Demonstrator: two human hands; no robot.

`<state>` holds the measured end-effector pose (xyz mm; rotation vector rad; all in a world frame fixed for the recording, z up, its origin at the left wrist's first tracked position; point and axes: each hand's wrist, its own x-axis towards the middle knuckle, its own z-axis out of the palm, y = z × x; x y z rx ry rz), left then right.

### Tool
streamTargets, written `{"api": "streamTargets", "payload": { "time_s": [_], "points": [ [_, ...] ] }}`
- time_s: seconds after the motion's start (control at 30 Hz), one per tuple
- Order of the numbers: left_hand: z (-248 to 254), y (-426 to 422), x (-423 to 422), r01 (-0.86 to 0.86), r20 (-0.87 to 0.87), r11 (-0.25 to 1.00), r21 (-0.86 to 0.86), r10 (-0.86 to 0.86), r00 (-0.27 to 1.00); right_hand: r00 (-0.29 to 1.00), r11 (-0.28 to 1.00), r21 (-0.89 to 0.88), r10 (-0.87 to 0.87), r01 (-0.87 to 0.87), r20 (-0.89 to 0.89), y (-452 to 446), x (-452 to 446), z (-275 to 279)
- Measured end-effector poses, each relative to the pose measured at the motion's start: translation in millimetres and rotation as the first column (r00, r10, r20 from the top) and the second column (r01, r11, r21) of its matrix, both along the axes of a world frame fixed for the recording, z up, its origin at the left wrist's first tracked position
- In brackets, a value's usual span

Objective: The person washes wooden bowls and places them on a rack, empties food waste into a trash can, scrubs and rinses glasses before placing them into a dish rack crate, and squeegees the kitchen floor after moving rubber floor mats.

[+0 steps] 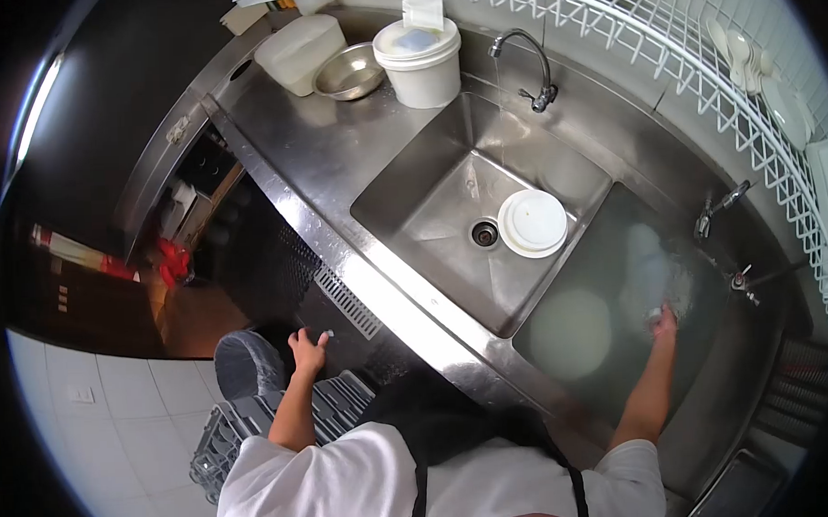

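My right hand (664, 321) reaches into the cloudy water of the right-hand basin (611, 407). Its fingers are closed near a small shiny thing at the water's surface, too blurred to name. Just beyond that hand, pale shapes (645, 261) show dimly under the water. A large round whitish plate (570, 335) lies submerged to their left. My left hand (308, 351) hangs out over the floor, away from the counter, fingers partly bent and apart, holding nothing I can see. White plates (534, 223) sit stacked in the left basin (431, 226), beside the drain.
A thin stream runs from the tap (540, 67) into the left basin. On the counter stand a lidded white bucket (421, 71), a metal bowl (348, 74) and a plastic container (302, 53). A white wire rack (681, 58) hangs above. Grey crates (256, 428) and a bin (247, 365) stand at left.
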<state>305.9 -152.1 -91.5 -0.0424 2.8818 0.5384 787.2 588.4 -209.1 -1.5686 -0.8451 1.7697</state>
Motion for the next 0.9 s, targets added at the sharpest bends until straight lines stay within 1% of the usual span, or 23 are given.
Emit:
{"api": "streamTargets", "payload": {
  "time_s": [0.07,0.13,0.17,0.23,0.27,0.3,0.33,0.37,0.4,0.43,0.47,0.5,0.53,0.57,0.67,0.7,0.73,0.77,0.83,0.9],
  "points": [
    [6,17,0,-0.002,-0.025,1.0,0.024,0.002,1.0,0.987,0.977,0.194,0.064,-0.091,0.144,-24,-20,20],
    [7,22,-1,0.008,-0.081,0.998,0.065,-0.002,0.997,0.898,0.874,0.302,0.27,-0.38,0.347,-59,-27,44],
    [8,23,-2,0.006,-0.126,0.996,0.087,0.005,0.992,0.823,0.792,0.33,0.344,-0.513,0.453,-75,-29,51],
    [22,31,-6,0.015,-0.215,0.991,0.131,0.014,0.976,0.67,0.73,0.279,0.316,-0.624,0.672,-98,-33,57],
    [29,36,-10,0.042,-0.292,0.99,0.132,-0.002,0.957,0.573,0.703,0.233,0.293,-0.672,0.766,-107,-33,58],
    [33,41,-18,0.071,-0.329,0.985,0.157,-0.015,0.944,0.73,0.765,0.317,0.275,-0.56,0.626,-114,-35,55],
    [37,46,-28,0.104,-0.363,0.978,0.18,-0.033,0.931,0.855,0.823,0.374,0.233,-0.427,0.464,-122,-36,49],
    [41,53,-39,0.142,-0.396,0.969,0.204,-0.051,0.917,0.944,0.871,0.406,0.167,-0.276,0.284,-129,-38,43],
    [44,62,-51,0.175,-0.435,0.961,0.215,-0.066,0.898,0.981,0.889,0.445,0.016,-0.103,0.194,-134,-41,37],
    [46,72,-62,0.202,-0.464,0.955,0.215,-0.082,0.882,0.986,0.877,0.474,-0.135,0.073,0.098,-136,-46,33],
    [47,81,-73,0.227,-0.493,0.949,0.217,-0.094,0.865,0.961,0.837,0.489,-0.277,0.244,-0.005,-136,-49,32],
    [52,91,-85,0.253,-0.524,0.943,0.216,-0.107,0.845,0.934,0.836,0.518,-0.31,0.179,0.176,-144,-53,45],
    [67,107,-92,0.259,-0.487,0.919,0.297,-0.087,0.869,0.873,0.838,0.533,-0.34,0.113,0.35,-154,-55,62],
    [70,121,-109,0.291,-0.5,0.905,0.312,-0.104,0.86,0.78,0.842,0.537,-0.366,0.045,0.508,-159,-65,81],
    [75,155,-167,0.395,-0.515,0.862,0.318,-0.193,0.835,0.765,0.667,0.745,-0.479,-0.001,0.431,-157,-96,112],
    [78,173,-192,0.435,-0.521,0.846,0.307,-0.233,0.821,0.806,0.687,0.725,-0.448,0.035,0.386,-156,-117,134],
    [76,193,-219,0.488,-0.535,0.839,0.24,-0.305,0.788,0.846,0.706,0.705,-0.417,0.071,0.332,-153,-144,157],
    [75,215,-248,0.537,-0.55,0.826,0.173,-0.371,0.748,0.849,0.698,0.713,-0.411,0.059,0.332,-147,-171,173],
    [84,265,-290,0.569,-0.443,0.803,0.177,-0.452,0.774,0.842,0.664,0.747,-0.421,0.031,0.338,-132,-226,206],
    [91,305,-326,0.564,-0.371,0.82,0.099,-0.495,0.785,0.817,0.619,0.785,-0.455,0.003,0.355,-123,-282,236]
  ]
}}
